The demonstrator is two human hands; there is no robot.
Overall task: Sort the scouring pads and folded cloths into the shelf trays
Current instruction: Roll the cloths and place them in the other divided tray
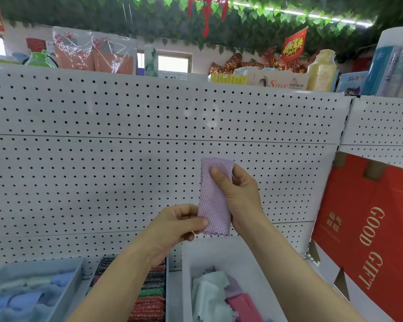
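Behind my hands: white pegboard; red gift box stood to the right.
Below: grey tray of blue cloths at left, scouring pads in the middle, white tray of loose cloths at right.
In the way: my left forearm covered part of the scouring pads.
Left hand: thumb and curled fingers pinched the purple cloth at its lower edge.
Right hand: thumb and fingers gripped its upper half.
Purple cloth: folded, upright, held above the white tray.
Count: two trays seen plainly, one cloth in hand; pads too hidden to count.
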